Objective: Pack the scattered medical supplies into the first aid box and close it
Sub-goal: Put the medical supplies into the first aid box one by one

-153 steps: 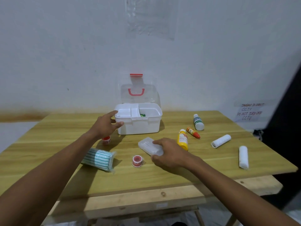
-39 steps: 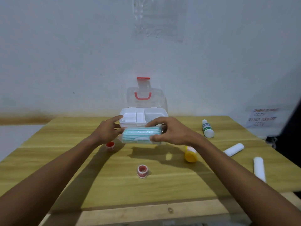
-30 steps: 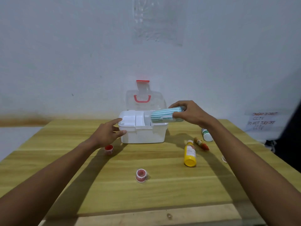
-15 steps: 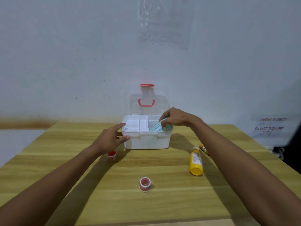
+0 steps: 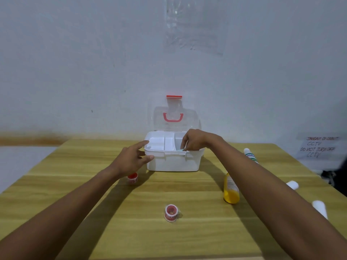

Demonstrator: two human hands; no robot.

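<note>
The white first aid box [image 5: 172, 163] is lying longways left to right, lid up. My left hand [image 5: 129, 160] is touching it, fingers straight; my right hand [image 5: 195, 140] is pinching the green pack [image 5: 180, 150] inside.

Prob. a bare, monitored workrm: plain white wall [image 5: 75, 53] w/ handwritten "do not turn off CCTV" note [image 5: 319, 147], plank table [image 5: 187, 241].

The white first aid box [image 5: 172, 162] stands at centre frame with its clear lid [image 5: 189, 119] upright and a teal mask pack [image 5: 180, 150] in its right compartment. A yellow bottle [image 5: 231, 190] lies at lower right. A red tape roll [image 5: 133, 178] sits left of the box, and a second tape roll [image 5: 171, 212] at lower centre.
</note>
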